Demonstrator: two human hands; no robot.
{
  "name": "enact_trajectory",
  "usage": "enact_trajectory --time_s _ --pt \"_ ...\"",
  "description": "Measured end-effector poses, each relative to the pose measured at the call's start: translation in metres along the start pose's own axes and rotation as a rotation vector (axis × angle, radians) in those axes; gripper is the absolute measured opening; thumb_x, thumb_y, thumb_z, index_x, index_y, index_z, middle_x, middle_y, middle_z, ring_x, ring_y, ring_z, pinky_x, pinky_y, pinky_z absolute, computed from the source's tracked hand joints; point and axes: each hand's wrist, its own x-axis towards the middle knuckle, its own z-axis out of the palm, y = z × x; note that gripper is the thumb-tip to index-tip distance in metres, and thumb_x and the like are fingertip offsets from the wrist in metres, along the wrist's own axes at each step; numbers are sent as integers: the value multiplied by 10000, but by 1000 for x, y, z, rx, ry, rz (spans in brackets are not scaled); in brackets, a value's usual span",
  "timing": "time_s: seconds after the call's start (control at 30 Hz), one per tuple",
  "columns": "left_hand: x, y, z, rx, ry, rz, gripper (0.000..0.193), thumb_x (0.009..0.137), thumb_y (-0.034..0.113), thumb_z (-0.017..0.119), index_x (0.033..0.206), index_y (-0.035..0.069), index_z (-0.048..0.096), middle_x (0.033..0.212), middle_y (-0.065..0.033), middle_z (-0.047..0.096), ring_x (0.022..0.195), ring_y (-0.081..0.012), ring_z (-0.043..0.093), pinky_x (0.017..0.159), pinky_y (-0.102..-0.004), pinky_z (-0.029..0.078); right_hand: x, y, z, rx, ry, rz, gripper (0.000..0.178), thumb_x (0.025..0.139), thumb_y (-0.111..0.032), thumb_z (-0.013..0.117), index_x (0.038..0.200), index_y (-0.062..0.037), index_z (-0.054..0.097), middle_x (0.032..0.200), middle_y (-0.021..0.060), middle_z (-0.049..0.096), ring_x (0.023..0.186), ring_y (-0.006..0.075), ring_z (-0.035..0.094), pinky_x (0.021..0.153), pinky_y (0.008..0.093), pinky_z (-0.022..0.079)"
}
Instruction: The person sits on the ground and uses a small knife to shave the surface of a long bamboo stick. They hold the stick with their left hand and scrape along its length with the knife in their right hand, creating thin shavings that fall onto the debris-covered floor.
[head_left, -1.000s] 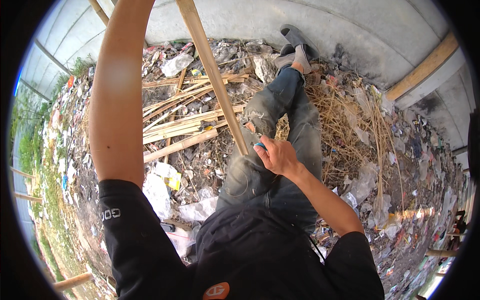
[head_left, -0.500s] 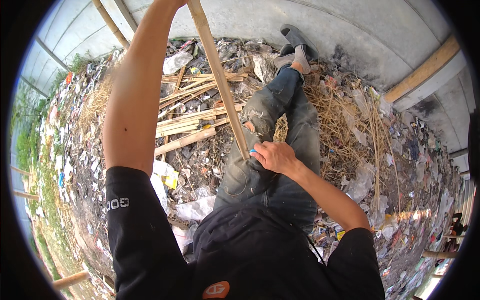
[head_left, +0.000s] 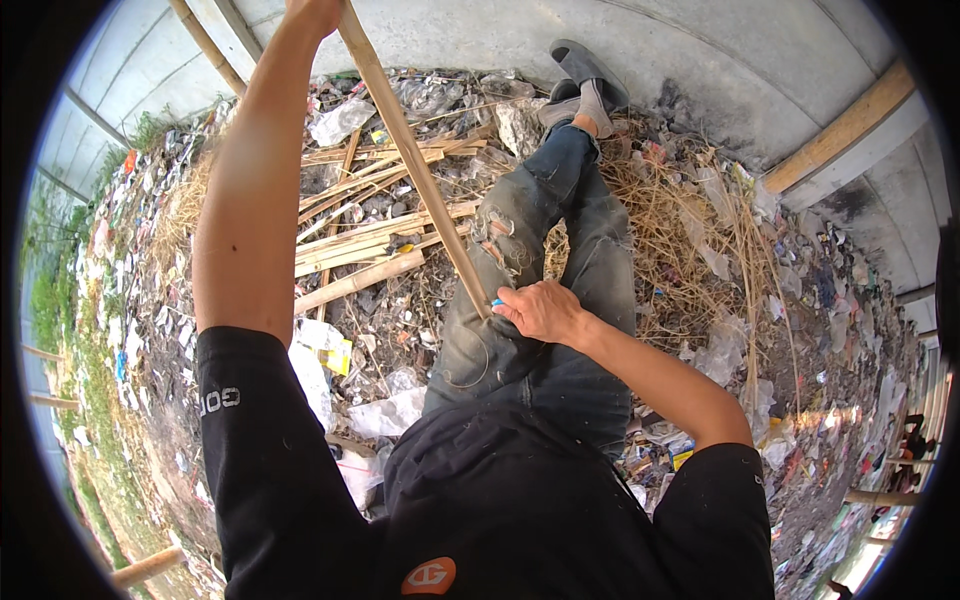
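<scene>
A long split bamboo strip (head_left: 408,140) slants from the top of the view down to my left thigh. At its upper part, my left hand (head_left: 318,12) is closed round it, partly cut off by the frame edge. My right hand (head_left: 545,312) is closed beside the strip's lower end, over the worn jeans (head_left: 480,355). A small blue thing (head_left: 497,302) shows between its thumb and fingers, against the strip. Most of that blue thing is hidden, so its kind cannot be made out.
Several split bamboo strips (head_left: 375,240) lie in a pile left of my legs. Dry straw (head_left: 690,235) and plastic litter (head_left: 390,412) cover the ground. A grey panel wall (head_left: 690,60) stands beyond my sandals (head_left: 590,72), with a bamboo pole (head_left: 840,130) against it.
My left hand and the upper part of the bamboo strip have swung left, and more of that hand shows. My right hand stays at the strip's lower end, shifted slightly left in view.
</scene>
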Motion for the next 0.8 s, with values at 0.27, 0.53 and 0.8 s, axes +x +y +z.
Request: enact_trajectory --time_s 0.27,0.53,0.8 --pt "-1 -11 -1 2 16 -55 360 1126 425 422 999 102 521 595 37 335 447 -117 343 393 -302 286 -2 5 -6 30 -112 -12 352 1042 -421 567 925 -92 605 674 199 666 714 461 682 664 576 532" --pt "7 -35 -3 -5 -29 -89 320 1118 392 429 973 116 502 591 35 337 445 -121 338 396 -308 286 1 3 -13 34 -212 17 344 1031 -387 587 890 -74 613 705 229 670 732 488 670 689 583 525" --pt "66 19 -32 77 -33 -22 272 1101 326 449 889 157 480 565 58 305 428 -105 309 383 -292 248 -13 3 -10 38 -266 80 343 1018 -386 602 901 -65 635 712 228 671 760 482 670 692 573 514"
